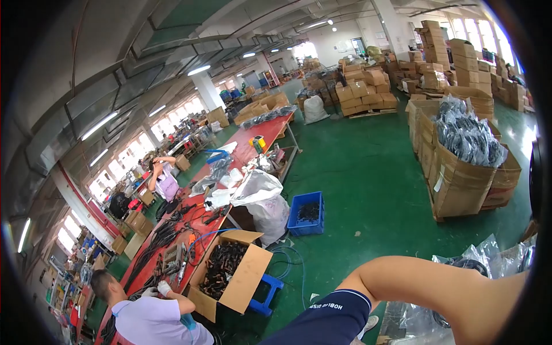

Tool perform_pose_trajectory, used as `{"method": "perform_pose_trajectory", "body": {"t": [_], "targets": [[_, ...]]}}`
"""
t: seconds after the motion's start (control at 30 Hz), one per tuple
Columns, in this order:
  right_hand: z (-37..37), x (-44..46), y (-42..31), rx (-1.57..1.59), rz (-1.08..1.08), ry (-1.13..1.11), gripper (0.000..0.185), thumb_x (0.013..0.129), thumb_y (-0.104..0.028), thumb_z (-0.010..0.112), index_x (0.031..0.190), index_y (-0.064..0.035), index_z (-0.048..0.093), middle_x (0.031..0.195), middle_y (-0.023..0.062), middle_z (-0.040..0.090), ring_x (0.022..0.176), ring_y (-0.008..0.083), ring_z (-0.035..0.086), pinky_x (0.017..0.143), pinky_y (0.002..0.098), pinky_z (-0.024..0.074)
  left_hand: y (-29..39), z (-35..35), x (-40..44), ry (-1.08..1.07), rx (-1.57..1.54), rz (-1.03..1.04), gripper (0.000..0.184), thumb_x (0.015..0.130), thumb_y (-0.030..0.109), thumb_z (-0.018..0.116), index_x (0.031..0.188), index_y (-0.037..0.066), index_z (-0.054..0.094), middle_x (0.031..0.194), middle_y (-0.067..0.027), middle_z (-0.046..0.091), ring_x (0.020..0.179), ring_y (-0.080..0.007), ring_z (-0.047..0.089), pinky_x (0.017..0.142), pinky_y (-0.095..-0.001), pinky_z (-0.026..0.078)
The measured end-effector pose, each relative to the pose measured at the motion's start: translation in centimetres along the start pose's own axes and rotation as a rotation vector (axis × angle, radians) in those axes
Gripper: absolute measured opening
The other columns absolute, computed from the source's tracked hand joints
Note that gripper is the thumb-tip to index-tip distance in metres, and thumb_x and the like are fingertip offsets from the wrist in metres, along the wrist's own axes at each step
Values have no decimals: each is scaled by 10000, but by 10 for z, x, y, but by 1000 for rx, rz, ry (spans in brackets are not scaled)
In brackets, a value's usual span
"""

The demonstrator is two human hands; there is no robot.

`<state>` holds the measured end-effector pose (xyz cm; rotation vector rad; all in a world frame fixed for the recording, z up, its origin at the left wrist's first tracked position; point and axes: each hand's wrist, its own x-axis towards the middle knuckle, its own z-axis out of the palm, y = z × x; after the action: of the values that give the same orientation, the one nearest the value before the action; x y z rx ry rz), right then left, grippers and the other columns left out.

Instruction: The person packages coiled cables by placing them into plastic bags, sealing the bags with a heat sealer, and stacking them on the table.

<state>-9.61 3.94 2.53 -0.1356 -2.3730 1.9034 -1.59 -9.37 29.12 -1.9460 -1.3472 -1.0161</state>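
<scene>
One of my arms [425, 282] crosses the lower right, bent at the elbow, with a dark blue sleeve [328, 322] that carries white lettering. Its hand lies outside the picture, and my other hand does not show either. Below and behind the forearm are clear plastic bags [489, 256] with black coiled items inside, partly hidden by the arm. A shoe [371, 325] shows on the floor beside the sleeve.
A co-worker in white gloves [164, 288] works at a long red table [233, 138] with black cables; another person [167, 184] stands beyond. Nearby are an open carton [253, 270], blue stool [265, 296], blue crate [294, 227], hose [303, 276] and bag-filled boxes [460, 192].
</scene>
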Motion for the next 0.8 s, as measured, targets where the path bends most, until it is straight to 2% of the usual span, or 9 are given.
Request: {"method": "perform_pose_trajectory", "body": {"t": [0.33,0.37,0.47,0.5,0.53,0.57,0.6,0.67,0.8], "targets": [[-77,-57,21,161,15,325,206,990,-234,610,1123,-82,649,928,19,605,823,143,579,691,282,482,25,67,-1,71,64,356,307,1004,360,500,1249,247,646,866,-3,610,851,-197,639,799,-460,502],[-86,-65,20,201,10,374,205,991,-237,611,1119,-83,652,924,17,605,819,142,579,686,281,483,24,74,-17,109,120,335,315,977,356,517,1237,240,652,977,-33,605,963,-219,603,872,-486,465],[-108,-81,21,402,-1,479,201,993,-246,615,1105,-86,661,910,12,606,806,138,579,673,277,484,22,87,-123,-24,398,-2,346,893,344,571,1199,217,670,1307,-121,590,1302,-283,494,1093,-565,353],[-109,-77,20,604,50,446,200,994,-249,616,1100,-87,664,906,10,606,802,136,579,669,276,485,34,82,-157,-174,386,-248,395,875,318,616,1260,230,622,1324,-106,583,1306,-294,490,1103,-577,326],[-114,-74,16,1016,234,349,164,975,-286,659,996,-124,679,791,-11,594,715,113,564,651,255,480,41,90,-195,-301,207,-644,454,854,181,598,1296,284,583,1387,-46,565,1347,-308,476,1135,-556,239],[-109,-72,5,1018,239,459,179,970,-303,667,919,-133,691,731,-18,626,644,115,586,629,250,504,45,78,-203,-168,137,-940,568,813,82,587,1356,237,531,1430,-101,535,1365,-355,445,1115,-536,285],[-108,-79,-17,1208,314,384,181,962,-312,677,906,-141,702,760,-6,679,641,119,628,614,277,540,50,90,-233,150,157,-981,632,759,4,568,1357,204,529,1418,-155,525,1357,-390,443,1094,-545,319],[-104,-93,-56,1286,344,335,177,948,-322,693,907,-150,700,774,-24,692,650,102,644,622,290,558,58,87,-252,19,302,-1025,674,757,14,619,1388,216,496,1398,-171,524,1345,-392,456,1074,-560,344],[-88,-101,-61,1158,372,442,237,893,-369,749,848,-154,659,735,-10,627,688,133,619,655,324,550,50,99,-247,-70,287,-813,555,760,81,700,1288,220,600,1396,-123,524,1314,-348,490,1067,-535,360]]}}
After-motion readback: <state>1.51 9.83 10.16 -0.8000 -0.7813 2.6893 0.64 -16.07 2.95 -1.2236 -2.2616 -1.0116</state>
